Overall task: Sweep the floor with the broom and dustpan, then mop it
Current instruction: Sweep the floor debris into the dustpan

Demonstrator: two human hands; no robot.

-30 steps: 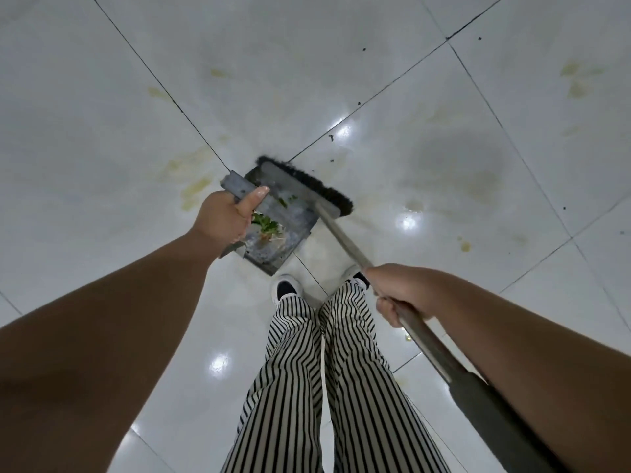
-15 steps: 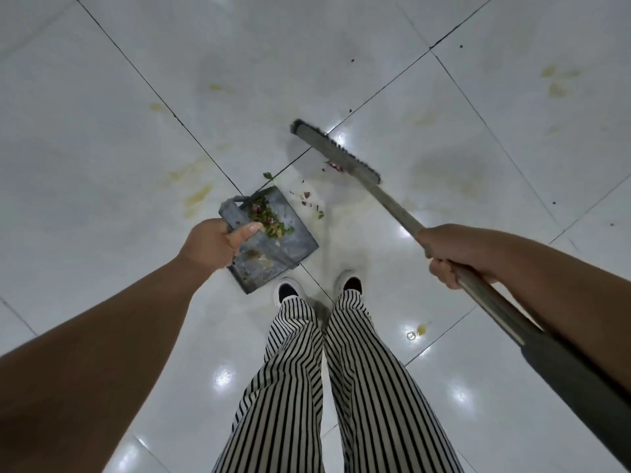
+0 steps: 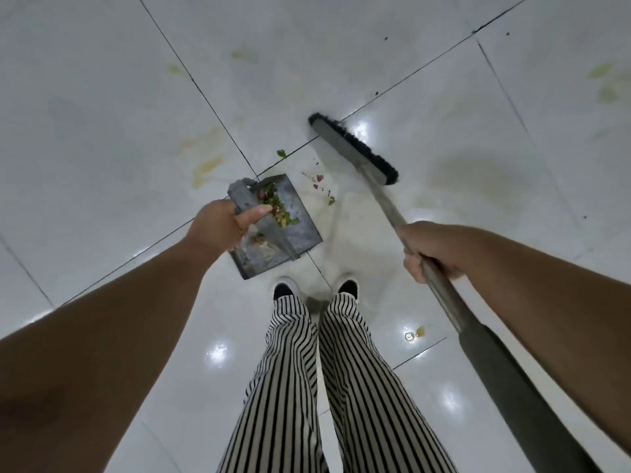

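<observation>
Mid-sweep: my left hand [image 3: 218, 227] grips the loaded dustpan [image 3: 290, 230] by my shoes, my right hand [image 3: 432, 249] clenches the broom [image 3: 355, 148] beyond the scattered scraps [image 3: 319, 184], which need dragging into the pan.

The broom head [image 3: 355, 148], pressed against the dustpan [image 3: 293, 227] mouth a second ago, is now drawn well clear of it, and scraps [image 3: 319, 184] are exposed on the floor [image 3: 102, 97] between them.

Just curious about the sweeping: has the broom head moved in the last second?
Yes. The broom head left the dustpan and now lies beyond the scraps, away from the shoes.
</observation>
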